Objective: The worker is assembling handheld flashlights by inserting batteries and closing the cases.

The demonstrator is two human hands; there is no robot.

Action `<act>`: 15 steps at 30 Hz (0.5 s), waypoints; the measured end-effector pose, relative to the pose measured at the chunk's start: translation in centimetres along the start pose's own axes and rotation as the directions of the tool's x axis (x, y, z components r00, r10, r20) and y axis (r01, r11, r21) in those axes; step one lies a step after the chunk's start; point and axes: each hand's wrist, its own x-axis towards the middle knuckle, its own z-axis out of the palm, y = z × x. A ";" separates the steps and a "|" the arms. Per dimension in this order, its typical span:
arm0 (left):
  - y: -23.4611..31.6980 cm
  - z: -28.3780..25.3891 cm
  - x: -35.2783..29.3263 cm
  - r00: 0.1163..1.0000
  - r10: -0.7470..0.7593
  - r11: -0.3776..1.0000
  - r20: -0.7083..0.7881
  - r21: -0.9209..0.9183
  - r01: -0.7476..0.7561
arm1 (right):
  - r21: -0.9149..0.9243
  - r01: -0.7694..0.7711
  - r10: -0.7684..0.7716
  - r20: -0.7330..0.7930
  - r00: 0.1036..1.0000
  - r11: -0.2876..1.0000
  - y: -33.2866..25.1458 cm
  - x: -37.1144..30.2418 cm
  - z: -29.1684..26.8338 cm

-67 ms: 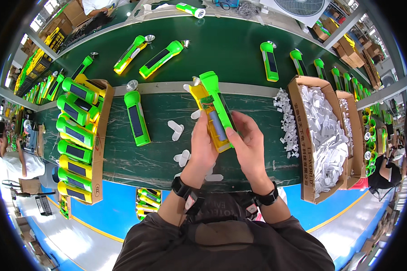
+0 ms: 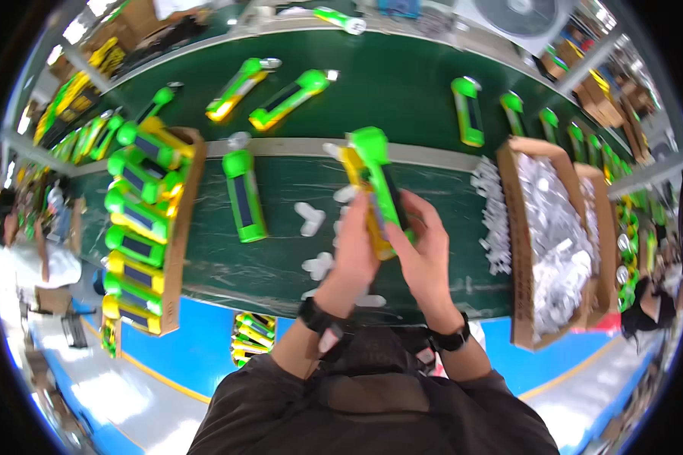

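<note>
Green workbench (image 2: 224,277) beneath; above it, between my hands, green-and-yellow flashlight (image 2: 385,186). My left hand (image 2: 354,249) holds yellow half (image 2: 350,162), right hand (image 2: 426,256) grips green half (image 2: 369,142). Likely mating halves; next calls for aligned edges, even squeeze.

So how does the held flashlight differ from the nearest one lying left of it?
The held flashlight is in the left hand and right hand; the lying flashlight rests on the bench. The held flashlight's green and yellow parts stand partly apart; the lying flashlight shows no such gap. The lying flashlight's dark panel faces up; the held flashlight shows none. Both are green, wider at the head.
</note>
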 end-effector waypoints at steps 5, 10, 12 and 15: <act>2.2 0.3 -1.4 0.999 0.033 0.887 0.042 0.458 -0.049 | -0.403 0.250 -0.243 0.070 0.968 0.881 -1.4 -1.9 1.2; 11.1 -1.3 -5.8 0.998 0.010 0.748 -0.062 0.663 0.034 | -0.151 0.216 -0.165 0.293 0.942 0.965 -3.6 -3.2 2.5; 15.5 -3.6 -6.8 0.992 0.046 0.683 -0.117 0.729 0.054 | -0.201 0.174 -0.102 0.326 0.940 0.964 -4.3 -2.8 1.8; 24.8 -5.9 -8.1 0.960 0.178 0.510 -0.218 0.855 0.099 | -0.304 0.167 -0.071 0.303 0.950 0.938 -3.5 -1.3 -0.6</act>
